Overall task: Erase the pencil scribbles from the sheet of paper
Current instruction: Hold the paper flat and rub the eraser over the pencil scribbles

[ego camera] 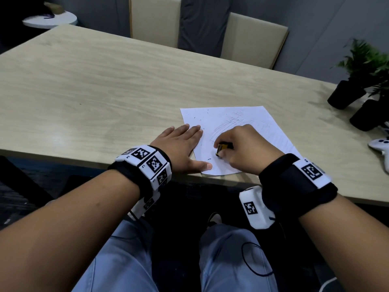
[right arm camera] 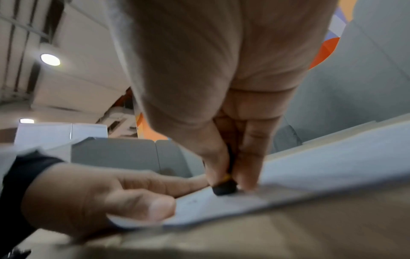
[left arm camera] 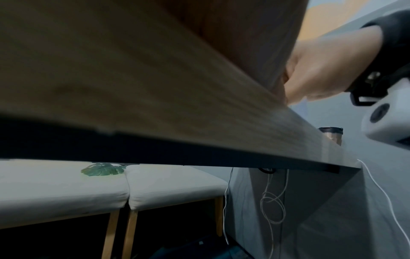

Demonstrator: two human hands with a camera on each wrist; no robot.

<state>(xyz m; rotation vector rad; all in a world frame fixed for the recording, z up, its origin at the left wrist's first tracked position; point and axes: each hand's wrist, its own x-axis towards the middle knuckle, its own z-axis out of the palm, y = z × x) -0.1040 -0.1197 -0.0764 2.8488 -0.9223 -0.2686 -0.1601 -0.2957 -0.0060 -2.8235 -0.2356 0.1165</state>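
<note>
A white sheet of paper [ego camera: 248, 127] lies on the wooden table [ego camera: 94, 85] near its front edge, with faint pencil scribbles [ego camera: 229, 123] across its middle and dark eraser crumbs scattered on it. My left hand [ego camera: 181, 144] lies flat, fingers straight, pressing the sheet's left edge, thumb on its near corner. My right hand [ego camera: 242, 148] pinches a black eraser in a yellow sleeve [ego camera: 221, 149] and holds its tip on the paper. In the right wrist view the eraser [right arm camera: 225, 188] touches the sheet [right arm camera: 332, 166] between thumb and fingers, and the left hand [right arm camera: 99, 198] holds the corner down.
Two potted plants in black pots [ego camera: 347, 93] stand at the table's right end, with a white game controller [ego camera: 381, 144] beside them. Beige chairs [ego camera: 252, 39] stand behind the table. A small round white table [ego camera: 50, 20] is at far left. The paper's near corner overhangs the table edge.
</note>
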